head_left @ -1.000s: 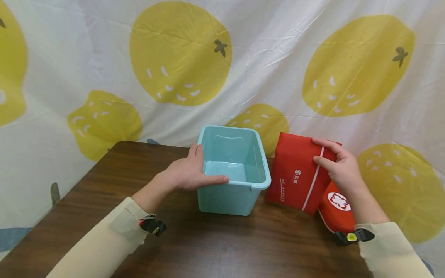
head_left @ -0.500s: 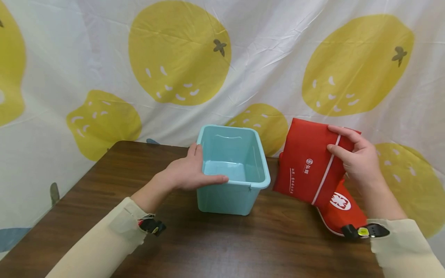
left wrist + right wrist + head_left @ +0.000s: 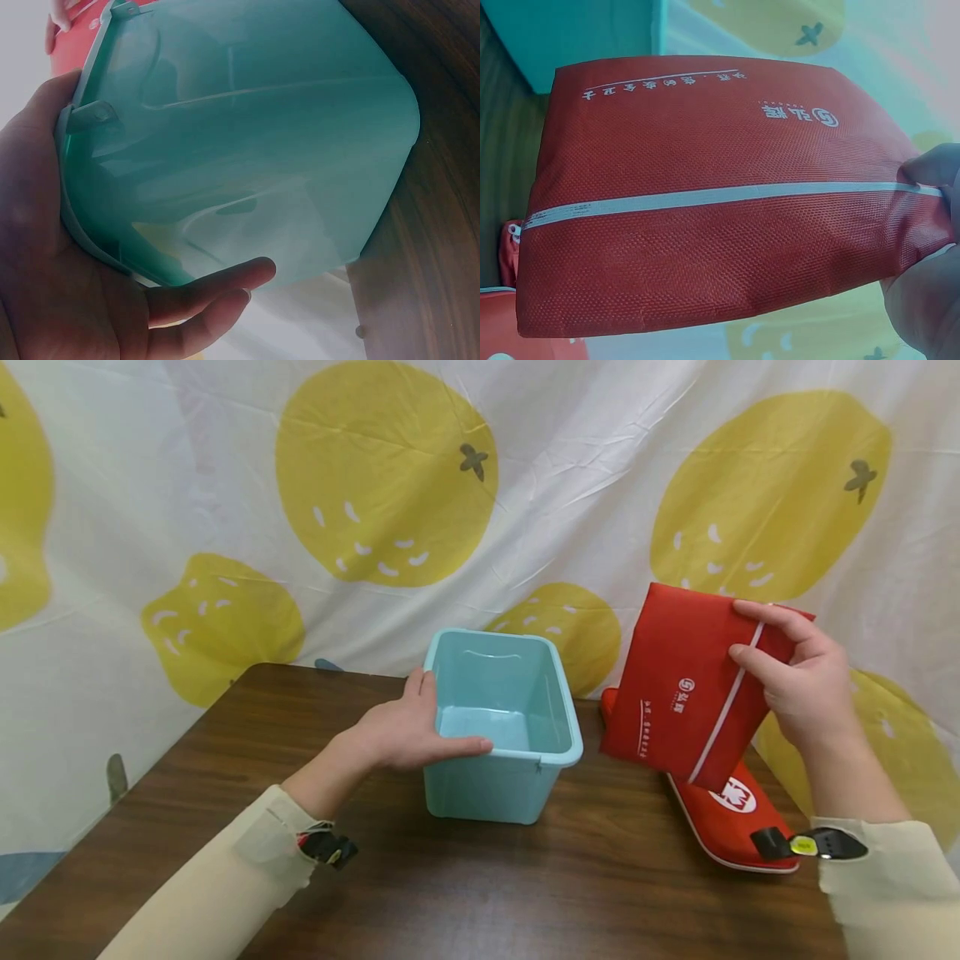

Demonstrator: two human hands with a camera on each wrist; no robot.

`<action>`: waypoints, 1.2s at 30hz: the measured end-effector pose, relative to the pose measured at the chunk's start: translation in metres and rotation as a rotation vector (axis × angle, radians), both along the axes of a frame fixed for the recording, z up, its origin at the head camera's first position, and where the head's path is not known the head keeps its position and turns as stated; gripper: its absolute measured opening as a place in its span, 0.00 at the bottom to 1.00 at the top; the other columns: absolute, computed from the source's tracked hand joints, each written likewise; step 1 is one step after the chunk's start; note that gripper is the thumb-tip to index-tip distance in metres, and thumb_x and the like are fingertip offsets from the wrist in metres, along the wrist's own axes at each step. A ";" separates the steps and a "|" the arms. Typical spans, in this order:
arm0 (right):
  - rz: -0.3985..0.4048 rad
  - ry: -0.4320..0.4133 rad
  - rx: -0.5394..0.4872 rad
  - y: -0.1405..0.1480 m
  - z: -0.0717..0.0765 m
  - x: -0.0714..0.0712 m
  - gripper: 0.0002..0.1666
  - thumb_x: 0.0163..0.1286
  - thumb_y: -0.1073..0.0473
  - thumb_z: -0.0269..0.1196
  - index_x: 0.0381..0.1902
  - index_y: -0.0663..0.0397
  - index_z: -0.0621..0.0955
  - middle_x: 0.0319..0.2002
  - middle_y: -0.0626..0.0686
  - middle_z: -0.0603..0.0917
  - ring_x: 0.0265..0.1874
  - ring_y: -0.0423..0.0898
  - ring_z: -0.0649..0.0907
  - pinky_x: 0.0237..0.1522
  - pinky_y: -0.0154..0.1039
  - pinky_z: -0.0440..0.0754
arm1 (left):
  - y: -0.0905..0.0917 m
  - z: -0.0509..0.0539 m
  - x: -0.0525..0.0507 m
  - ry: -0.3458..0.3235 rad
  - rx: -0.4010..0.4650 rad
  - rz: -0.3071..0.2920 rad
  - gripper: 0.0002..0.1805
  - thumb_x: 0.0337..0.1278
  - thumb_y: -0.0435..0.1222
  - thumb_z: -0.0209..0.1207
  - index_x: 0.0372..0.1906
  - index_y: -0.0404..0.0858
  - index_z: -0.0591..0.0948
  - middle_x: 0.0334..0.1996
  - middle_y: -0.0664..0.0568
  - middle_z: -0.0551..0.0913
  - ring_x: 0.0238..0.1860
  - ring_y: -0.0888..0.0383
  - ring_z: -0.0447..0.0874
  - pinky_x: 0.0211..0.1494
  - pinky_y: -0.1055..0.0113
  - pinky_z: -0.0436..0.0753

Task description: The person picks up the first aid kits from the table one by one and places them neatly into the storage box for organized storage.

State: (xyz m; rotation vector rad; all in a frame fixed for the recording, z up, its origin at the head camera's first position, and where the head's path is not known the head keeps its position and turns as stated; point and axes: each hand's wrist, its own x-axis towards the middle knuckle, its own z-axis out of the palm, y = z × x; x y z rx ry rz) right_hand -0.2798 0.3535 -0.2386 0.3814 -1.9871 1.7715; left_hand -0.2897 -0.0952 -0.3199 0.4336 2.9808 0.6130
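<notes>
Brown wood grain covers the table [image 3: 450, 885], its far edge close to a hanging white cloth [image 3: 570, 410] printed with big yellow fruit [image 3: 390, 468]. Pale light sheens the near part of the wood, and creases run through the cloth. On the table stands a light-blue bin [image 3: 480, 797], upright; the left hand [image 3: 401, 735] rests at its near left corner, thumb and fingers spread apart along the rim. Right of it, the right hand [image 3: 806, 681] pinches a red pouch [image 3: 667, 652], tilted in the air above a red case [image 3: 746, 827] lying on the wood.
</notes>
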 end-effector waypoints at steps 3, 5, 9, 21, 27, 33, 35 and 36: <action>0.008 0.026 -0.022 -0.001 0.005 0.001 0.29 0.76 0.72 0.66 0.72 0.53 0.84 0.58 0.46 0.81 0.49 0.39 0.86 0.39 0.27 0.89 | 0.000 0.000 0.000 0.001 -0.003 0.002 0.81 0.51 0.84 0.57 0.89 0.31 0.39 0.89 0.37 0.44 0.69 0.38 0.82 0.63 0.43 0.86; 0.020 0.056 -0.043 -0.002 0.009 0.001 0.28 0.75 0.72 0.67 0.71 0.55 0.84 0.57 0.46 0.82 0.48 0.40 0.86 0.39 0.28 0.90 | 0.000 0.000 0.000 0.000 -0.001 0.002 0.81 0.51 0.84 0.57 0.89 0.31 0.39 0.89 0.36 0.44 0.69 0.38 0.82 0.63 0.43 0.86; 0.051 0.118 -0.085 -0.005 0.016 0.003 0.28 0.74 0.74 0.68 0.69 0.59 0.85 0.56 0.49 0.84 0.48 0.42 0.87 0.39 0.29 0.90 | 0.001 0.000 0.000 -0.002 0.002 0.004 0.81 0.51 0.84 0.57 0.89 0.31 0.39 0.89 0.37 0.45 0.68 0.38 0.83 0.63 0.43 0.86; 0.055 0.202 -0.167 -0.014 0.033 0.010 0.27 0.71 0.76 0.69 0.67 0.64 0.85 0.56 0.52 0.86 0.49 0.45 0.87 0.40 0.30 0.91 | 0.001 -0.001 -0.002 -0.003 0.002 -0.004 0.80 0.51 0.84 0.56 0.89 0.31 0.39 0.89 0.36 0.44 0.69 0.37 0.82 0.64 0.43 0.85; 0.009 0.253 -0.159 -0.021 0.043 0.013 0.26 0.70 0.76 0.70 0.65 0.65 0.86 0.55 0.54 0.86 0.49 0.47 0.86 0.40 0.29 0.90 | 0.001 0.001 -0.001 -0.004 0.000 -0.002 0.81 0.51 0.84 0.57 0.89 0.31 0.39 0.89 0.36 0.43 0.69 0.38 0.82 0.63 0.43 0.86; 0.005 0.282 -0.171 -0.026 0.054 0.015 0.25 0.69 0.76 0.70 0.64 0.65 0.86 0.56 0.55 0.85 0.51 0.48 0.85 0.41 0.29 0.90 | 0.001 0.000 -0.001 -0.010 0.002 -0.002 0.81 0.51 0.84 0.56 0.89 0.31 0.38 0.89 0.36 0.42 0.69 0.38 0.82 0.65 0.43 0.85; 0.008 0.295 -0.171 -0.028 0.058 0.016 0.25 0.69 0.76 0.70 0.64 0.66 0.86 0.57 0.56 0.85 0.52 0.49 0.85 0.41 0.29 0.90 | 0.001 0.000 -0.001 -0.015 0.003 -0.003 0.81 0.51 0.84 0.56 0.89 0.31 0.38 0.90 0.36 0.41 0.70 0.37 0.81 0.65 0.43 0.85; 0.012 0.300 -0.173 -0.029 0.060 0.016 0.25 0.69 0.76 0.70 0.64 0.66 0.86 0.57 0.56 0.85 0.53 0.49 0.84 0.42 0.29 0.90 | 0.001 0.000 -0.001 -0.016 0.004 -0.003 0.81 0.51 0.84 0.56 0.89 0.31 0.38 0.90 0.36 0.41 0.70 0.37 0.81 0.66 0.42 0.85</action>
